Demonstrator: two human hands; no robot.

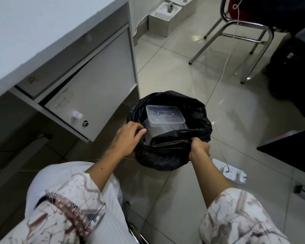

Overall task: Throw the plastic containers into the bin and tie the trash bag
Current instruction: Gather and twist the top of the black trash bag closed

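A round bin lined with a black trash bag (167, 155) stands on the tiled floor in the middle of the head view. Inside it lies a clear plastic container (165, 115) with its lid on, resting on other clear plastic beneath. My left hand (128, 136) is at the bag's left rim, fingers curled onto the black plastic edge. My right hand (200, 148) grips the bag's near right rim and has it pulled up and inward, so a fold of bag covers part of the opening.
A grey desk cabinet (95, 81) with a door knob stands just left of the bin. A white power strip (230, 170) with a cable lies on the floor to the right. A metal-legged chair (236, 32) and a dark bag are farther back right.
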